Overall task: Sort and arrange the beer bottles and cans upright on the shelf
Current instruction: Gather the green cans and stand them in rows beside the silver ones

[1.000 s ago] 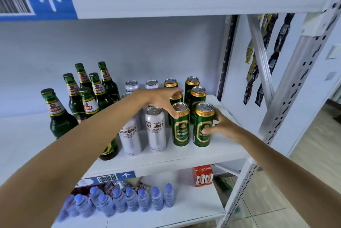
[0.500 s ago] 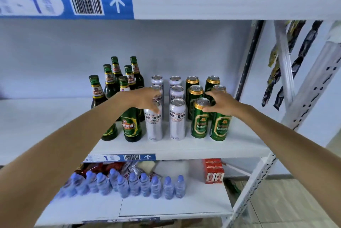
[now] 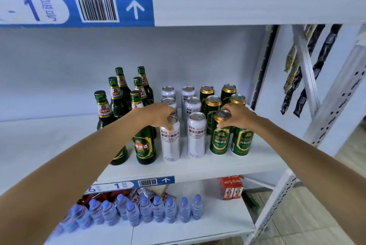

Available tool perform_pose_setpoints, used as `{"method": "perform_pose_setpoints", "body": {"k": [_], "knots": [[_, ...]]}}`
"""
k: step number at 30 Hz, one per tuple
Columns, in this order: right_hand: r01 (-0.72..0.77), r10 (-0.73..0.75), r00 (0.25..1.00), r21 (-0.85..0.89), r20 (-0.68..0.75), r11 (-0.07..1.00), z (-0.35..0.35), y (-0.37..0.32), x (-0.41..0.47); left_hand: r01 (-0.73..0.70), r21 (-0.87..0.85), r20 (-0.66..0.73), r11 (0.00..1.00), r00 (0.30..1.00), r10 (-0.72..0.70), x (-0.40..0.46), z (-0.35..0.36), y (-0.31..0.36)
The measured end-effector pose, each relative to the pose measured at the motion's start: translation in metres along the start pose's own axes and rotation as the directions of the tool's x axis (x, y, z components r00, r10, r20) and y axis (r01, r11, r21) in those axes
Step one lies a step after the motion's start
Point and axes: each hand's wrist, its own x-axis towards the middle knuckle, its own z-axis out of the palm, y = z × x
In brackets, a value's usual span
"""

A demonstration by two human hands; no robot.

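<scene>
Head view, middle shelf. Left hand reaches over the front silver can; fingers curled down round its top rim, gripping it. Right hand the same on the front green can, fingertips pinched round the gold rim. Both cans stand on the shelf, upright.

Progress, judged from layout: sorting looks close to done. Green bottles grouped at left, all upright. Silver cans in two columns at centre, green-and-gold cans in two columns at right, all upright. Nothing lying on its side that I can see. What remains seems to be squaring up the front row: the front green can sits slightly forward and left of its neighbour, and the two front bottles are not level with each other.

Not resolved:
- left forearm covers the lower body of the front-left bottle and part of the bottle beside the silver cans
- right hand hides the top of the right-hand front green can
- rear cans show tops only; their spacing cannot be judged
- goods on the top shelf are blurred and cut off
- lower shelf holds water bottles and red cartons; packets behind them unclear
</scene>
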Motion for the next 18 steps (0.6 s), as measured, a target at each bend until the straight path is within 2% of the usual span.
{"method": "perform_pose_setpoints", "body": {"k": [3, 6, 8, 10, 18], "knots": [[0.023, -0.024, 1.000, 0.061, 0.008, 0.998, -0.004, 0.001, -0.006, -0.008, -0.052, 0.018, 0.999, 1.000, 0.009, 0.005, 0.001, -0.002], [-0.043, 0.043, 0.999, -0.093, 0.004, 0.995, -0.016, 0.014, -0.010, -0.011, -0.068, 0.014, 0.998, 1.000, 0.012, 0.005, 0.002, -0.003], [-0.091, 0.106, 0.989, -0.140, 0.103, 0.986, -0.027, 0.029, -0.012, -0.001, -0.073, 0.019, 0.997, 1.000, 0.002, 0.006, 0.001, -0.003], [-0.118, 0.125, 0.972, -0.046, 0.198, 0.992, -0.031, 0.042, -0.012, 0.010, -0.087, 0.024, 0.996, 1.000, -0.008, 0.006, 0.001, -0.002], [-0.121, 0.123, 0.987, -0.023, 0.107, 0.992, -0.026, 0.056, 0.001, 0.044, -0.108, 0.051, 0.993, 0.998, -0.038, 0.006, -0.002, -0.001]]}}
